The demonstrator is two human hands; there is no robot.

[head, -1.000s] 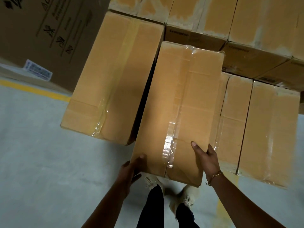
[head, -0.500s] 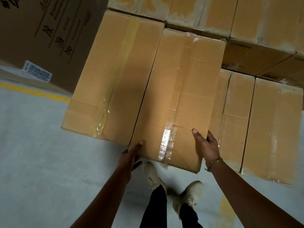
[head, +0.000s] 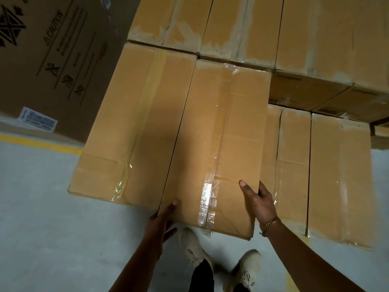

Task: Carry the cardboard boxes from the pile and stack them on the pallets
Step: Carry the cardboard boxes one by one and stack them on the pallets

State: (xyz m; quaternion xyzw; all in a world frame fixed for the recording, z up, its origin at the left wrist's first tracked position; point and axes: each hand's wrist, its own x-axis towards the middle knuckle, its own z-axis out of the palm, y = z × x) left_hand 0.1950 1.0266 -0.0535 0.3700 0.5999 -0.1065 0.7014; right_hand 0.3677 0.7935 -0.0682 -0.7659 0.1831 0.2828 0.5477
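- Sliding forward since a second ago, the long tan taped cardboard box (head: 214, 148) now lies flush beside the matching left-hand box (head: 134, 127) on the stack, its near end overhanging.
- Left hand (head: 162, 220) cups the near-left corner; right hand (head: 260, 204) clasps the right edge.
- Placement looks nearly finished; release seems next.

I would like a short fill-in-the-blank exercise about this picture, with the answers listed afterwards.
1. Both hands hold one cardboard box at its ____ end.
2. The bracelet is on the ____ wrist.
3. The thumb of the right hand lies on the ____ face of the box.
4. The line painted on the floor is ____.

Answers: near; right; top; yellow
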